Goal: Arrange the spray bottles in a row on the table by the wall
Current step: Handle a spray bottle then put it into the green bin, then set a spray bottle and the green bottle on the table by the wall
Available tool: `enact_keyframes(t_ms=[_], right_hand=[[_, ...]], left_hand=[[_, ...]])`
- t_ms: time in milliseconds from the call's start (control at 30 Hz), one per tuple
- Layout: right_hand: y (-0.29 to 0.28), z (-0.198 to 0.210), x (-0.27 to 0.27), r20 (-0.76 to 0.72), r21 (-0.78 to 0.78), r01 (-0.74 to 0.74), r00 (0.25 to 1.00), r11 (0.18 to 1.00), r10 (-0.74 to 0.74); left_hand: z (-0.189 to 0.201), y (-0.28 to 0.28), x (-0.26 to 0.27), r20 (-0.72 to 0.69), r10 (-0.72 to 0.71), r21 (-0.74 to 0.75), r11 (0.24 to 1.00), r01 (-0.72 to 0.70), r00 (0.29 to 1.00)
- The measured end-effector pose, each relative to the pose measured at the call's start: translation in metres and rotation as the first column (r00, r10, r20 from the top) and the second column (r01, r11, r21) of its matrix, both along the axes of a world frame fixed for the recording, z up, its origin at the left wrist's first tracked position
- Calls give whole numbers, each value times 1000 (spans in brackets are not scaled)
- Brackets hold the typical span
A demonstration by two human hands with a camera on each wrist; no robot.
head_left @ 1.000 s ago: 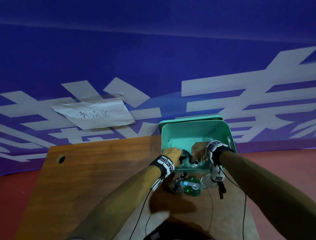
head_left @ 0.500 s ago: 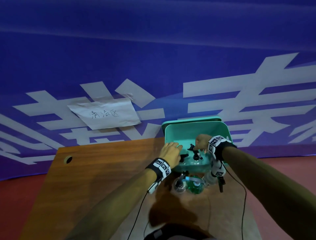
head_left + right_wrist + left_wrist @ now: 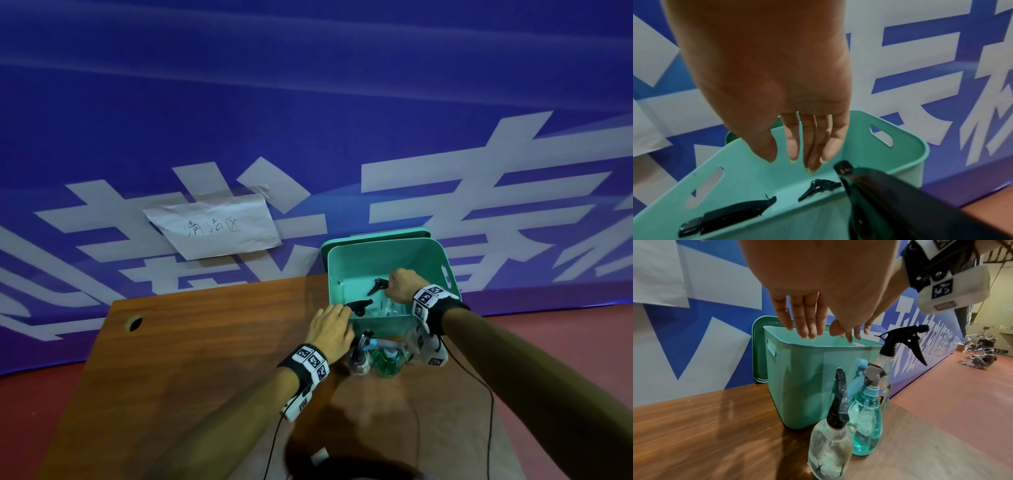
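Observation:
A teal bin (image 3: 442, 260) stands at the table's back right against the wall. Inside it show two black spray heads (image 3: 378, 286) (image 3: 358, 306), also in the right wrist view (image 3: 818, 187) (image 3: 729, 216). My right hand (image 3: 400, 284) hovers over the bin with straight fingers (image 3: 807, 151) pointing down, holding nothing. My left hand (image 3: 330, 327) is at the bin's near-left rim, fingers (image 3: 807, 321) straight and empty. In front of the bin stand three bottles: a clear one (image 3: 830, 447), a teal one (image 3: 865, 418) and a tall clear one with a black trigger (image 3: 900, 345).
The wooden table (image 3: 205, 359) stretches left of the bin, with a cable hole (image 3: 135, 323) near its far-left corner. A paper sign (image 3: 212, 226) is taped to the blue wall. The bin's lid (image 3: 758, 353) leans behind it. Red floor lies to the right.
Both hands were close together low in the bin around the spray heads. The left hand has drawn back to the near rim and the right has lifted; both are empty.

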State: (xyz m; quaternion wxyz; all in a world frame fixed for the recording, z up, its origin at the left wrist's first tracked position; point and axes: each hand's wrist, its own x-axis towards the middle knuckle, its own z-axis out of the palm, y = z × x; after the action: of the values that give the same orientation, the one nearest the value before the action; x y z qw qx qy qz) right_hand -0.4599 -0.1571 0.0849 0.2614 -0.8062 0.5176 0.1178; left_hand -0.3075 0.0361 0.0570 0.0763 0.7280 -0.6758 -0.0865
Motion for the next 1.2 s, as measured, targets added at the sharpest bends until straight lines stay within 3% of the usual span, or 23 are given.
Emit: enact_keyframes(t_ms=[233,333,433,567,667,800,933,1200], right_hand=[[8,-13,-17,-91,68,-27,995,997,33],[20,-7,-11,9,9,-126,992,992,126],[41,0,-6,131,-82,-240,960,967,249],[71,-5,-3,76,-121,-447,886,886,457],[89,-18,-6,44,-118,-514,852,850,521],[99,-35,-20,32,-207,-483,866,851,500],[103,-47,-31,48,-236,-430,891,871,452],[106,-70,-43,-2,-88,-271,962,958,272]], left_hand=[[3,-7,2,-47,-18,73,997,22,999],[4,-5,2,-56,-7,170,985,17,998],[2,-1,2,-71,-28,360,932,52,997],[-14,4,-3,-197,-22,575,807,134,980],[-49,3,-8,-205,-1,564,817,119,979],[-32,9,-23,-97,-10,464,884,54,995],[-36,11,-25,12,1,455,890,-6,1000],[-36,23,-14,17,-12,457,890,4,1000]])
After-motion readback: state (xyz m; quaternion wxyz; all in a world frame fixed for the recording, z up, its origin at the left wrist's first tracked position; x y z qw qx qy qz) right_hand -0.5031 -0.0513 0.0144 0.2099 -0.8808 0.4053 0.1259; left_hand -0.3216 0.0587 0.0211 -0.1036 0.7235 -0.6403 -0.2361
